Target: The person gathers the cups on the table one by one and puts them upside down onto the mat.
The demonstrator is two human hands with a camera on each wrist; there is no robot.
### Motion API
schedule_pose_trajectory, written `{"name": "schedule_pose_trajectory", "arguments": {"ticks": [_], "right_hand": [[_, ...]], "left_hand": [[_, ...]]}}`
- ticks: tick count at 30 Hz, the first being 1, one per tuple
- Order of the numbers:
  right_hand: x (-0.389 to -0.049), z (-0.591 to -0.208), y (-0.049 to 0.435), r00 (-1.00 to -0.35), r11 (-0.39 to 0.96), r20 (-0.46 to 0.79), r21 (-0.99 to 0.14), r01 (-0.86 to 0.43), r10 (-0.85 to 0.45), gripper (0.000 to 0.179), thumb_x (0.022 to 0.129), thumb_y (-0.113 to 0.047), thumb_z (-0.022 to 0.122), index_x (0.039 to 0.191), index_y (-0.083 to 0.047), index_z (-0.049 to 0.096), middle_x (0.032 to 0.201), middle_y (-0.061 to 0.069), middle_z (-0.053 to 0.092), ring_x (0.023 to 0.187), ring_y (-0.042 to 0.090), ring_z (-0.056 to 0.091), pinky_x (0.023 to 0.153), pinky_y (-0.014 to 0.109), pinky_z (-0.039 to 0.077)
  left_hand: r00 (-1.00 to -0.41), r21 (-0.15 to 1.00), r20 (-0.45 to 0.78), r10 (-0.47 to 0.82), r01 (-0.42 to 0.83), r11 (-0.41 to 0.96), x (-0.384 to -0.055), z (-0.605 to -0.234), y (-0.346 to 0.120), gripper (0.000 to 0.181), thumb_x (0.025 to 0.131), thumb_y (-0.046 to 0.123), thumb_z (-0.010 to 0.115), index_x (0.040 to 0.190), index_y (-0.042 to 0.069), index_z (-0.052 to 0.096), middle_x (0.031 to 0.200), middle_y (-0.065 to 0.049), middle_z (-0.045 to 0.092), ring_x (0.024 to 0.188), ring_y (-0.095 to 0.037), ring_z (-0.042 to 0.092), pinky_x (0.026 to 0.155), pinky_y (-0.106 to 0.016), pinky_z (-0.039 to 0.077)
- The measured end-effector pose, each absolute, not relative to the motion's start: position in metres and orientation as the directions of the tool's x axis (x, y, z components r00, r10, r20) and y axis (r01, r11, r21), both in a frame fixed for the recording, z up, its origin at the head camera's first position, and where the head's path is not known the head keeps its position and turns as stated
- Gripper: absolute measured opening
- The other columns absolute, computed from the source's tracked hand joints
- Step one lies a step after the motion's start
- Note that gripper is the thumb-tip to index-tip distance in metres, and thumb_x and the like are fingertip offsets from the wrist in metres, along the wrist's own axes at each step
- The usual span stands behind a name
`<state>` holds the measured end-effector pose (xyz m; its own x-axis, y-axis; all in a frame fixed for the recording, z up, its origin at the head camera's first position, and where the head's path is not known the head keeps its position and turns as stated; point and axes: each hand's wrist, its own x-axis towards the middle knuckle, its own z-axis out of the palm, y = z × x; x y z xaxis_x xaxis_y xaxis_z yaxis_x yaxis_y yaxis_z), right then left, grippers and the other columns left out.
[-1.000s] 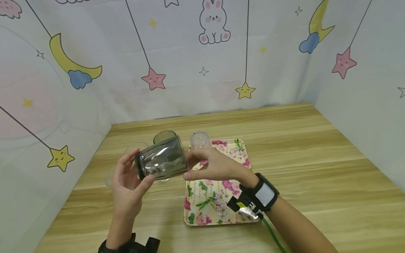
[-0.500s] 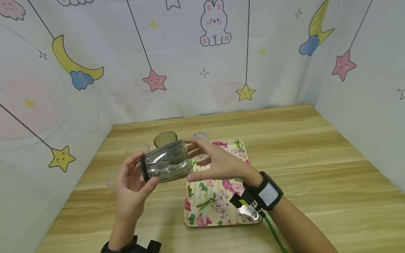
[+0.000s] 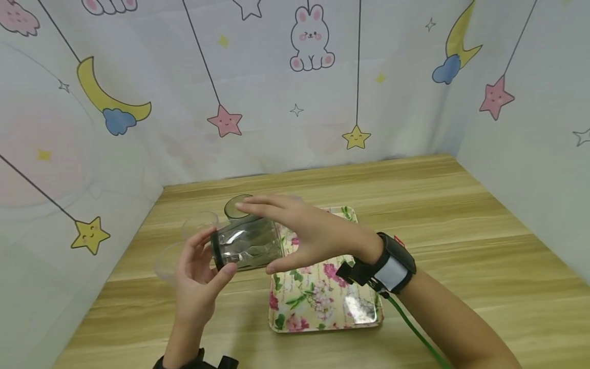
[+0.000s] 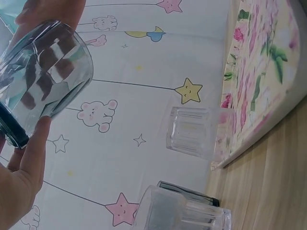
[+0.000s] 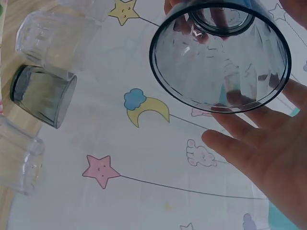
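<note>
A smoky grey glass tumbler (image 3: 251, 246) is held on its side above the table, its thick dark base to the left and its mouth to the right. My left hand (image 3: 198, 284) grips it at the base, thumb in front. My right hand (image 3: 313, 233) is at the mouth end, fingers extended above the glass and thumb stretched out below. Seen from the right wrist, the wide rim of the tumbler (image 5: 220, 108) faces the camera, with right-hand fingers (image 5: 268, 120) spread just behind it. The left wrist view shows the tumbler's faceted wall (image 4: 72, 62).
A flower-patterned tray (image 3: 322, 312) lies under the right forearm. At its far left corner stands a clear glass (image 4: 189, 132), mostly hidden by the right hand in the head view. Left of the tray are another smoky glass (image 5: 43, 93) and two clear glasses (image 3: 200, 220).
My right hand's fingers have straightened and moved left over the glass's upper side. The left hand and the tumbler have shifted slightly right and down in the head view.
</note>
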<state>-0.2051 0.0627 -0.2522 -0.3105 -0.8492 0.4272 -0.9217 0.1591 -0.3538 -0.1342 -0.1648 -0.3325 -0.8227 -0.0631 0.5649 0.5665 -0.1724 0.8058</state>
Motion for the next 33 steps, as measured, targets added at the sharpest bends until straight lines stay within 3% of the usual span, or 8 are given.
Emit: {"name": "schedule_pose_trajectory", "arguments": {"ticks": [5, 11, 22, 27, 33], "right_hand": [[-0.202, -0.243, 0.056, -0.218, 0.147, 0.379, -0.209, -0.967, -0.899, 0.084, 0.080, -0.043, 0.076, 0.149, -0.017, 0.036, 0.155, 0.007, 0.032, 0.143, 0.020, 0.032, 0.113, 0.041, 0.037], [-0.200, -0.240, 0.049, -0.177, 0.143, 0.307, -0.130, -0.981, -0.935, 0.083, 0.080, -0.041, 0.076, 0.149, -0.020, 0.036, 0.152, 0.009, 0.036, 0.139, 0.021, 0.038, 0.113, 0.036, 0.039], [-0.201, -0.248, 0.050, -0.159, 0.125, 0.320, -0.124, -0.984, -0.934, 0.072, 0.081, -0.037, 0.076, 0.143, -0.017, 0.045, 0.149, 0.009, 0.043, 0.134, 0.021, 0.045, 0.111, 0.036, 0.042], [-0.202, -0.249, 0.051, -0.152, 0.119, 0.346, -0.114, -0.986, -0.926, 0.071, 0.081, -0.037, 0.076, 0.143, -0.018, 0.046, 0.148, 0.009, 0.044, 0.134, 0.021, 0.045, 0.110, 0.034, 0.042], [-0.202, -0.251, 0.054, -0.143, 0.101, 0.403, -0.123, -0.987, -0.904, 0.070, 0.080, -0.034, 0.076, 0.142, -0.017, 0.048, 0.147, 0.009, 0.045, 0.131, 0.019, 0.047, 0.109, 0.031, 0.043]], "left_hand": [[-0.825, 0.811, 0.564, -0.033, 0.561, -0.165, -0.134, -0.335, -0.165, 0.064, 0.076, -0.022, 0.060, 0.134, -0.001, 0.045, 0.128, -0.004, 0.052, 0.111, -0.015, 0.056, 0.074, -0.022, 0.058], [-0.786, 0.775, 0.617, 0.038, 0.599, -0.200, -0.136, -0.337, -0.164, 0.061, 0.079, -0.020, 0.060, 0.134, 0.003, 0.046, 0.129, -0.002, 0.052, 0.113, -0.014, 0.055, 0.076, -0.021, 0.058], [-0.732, 0.728, 0.677, 0.081, 0.649, -0.222, -0.139, -0.340, -0.163, 0.062, 0.078, -0.023, 0.059, 0.135, -0.008, 0.041, 0.132, -0.007, 0.051, 0.117, -0.015, 0.055, 0.076, -0.021, 0.058], [-0.756, 0.756, 0.650, 0.071, 0.634, -0.163, -0.138, -0.338, -0.163, 0.064, 0.077, -0.021, 0.060, 0.137, -0.005, 0.042, 0.133, -0.003, 0.052, 0.115, -0.012, 0.055, 0.076, -0.021, 0.058], [-0.739, 0.741, 0.670, 0.072, 0.657, -0.142, -0.138, -0.335, -0.162, 0.062, 0.080, -0.015, 0.064, 0.137, -0.006, 0.043, 0.133, -0.005, 0.053, 0.115, -0.013, 0.055, 0.078, -0.020, 0.058]]}}
